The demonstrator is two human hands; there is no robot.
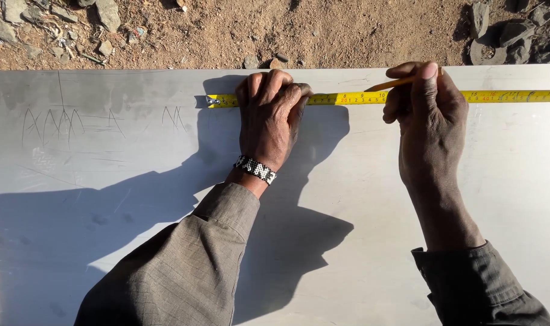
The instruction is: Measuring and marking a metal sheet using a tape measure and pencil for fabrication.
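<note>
Yellow tape measure [359,97] lies flat along the far edge of the grey metal sheet [136,229], its end hook at the left. Left hand [269,118] presses it down, fingers together on the blade. Right hand [426,111] pinches a pencil [391,84], tip at the tape.

Judgement: blade is thin, light, springy (apt to slide on smooth metal); hold by flat pressure near the mark. Sheet looks stiff.

The left hand [269,118] hides part of the yellow tape measure [359,97], which runs off the right edge.
</note>
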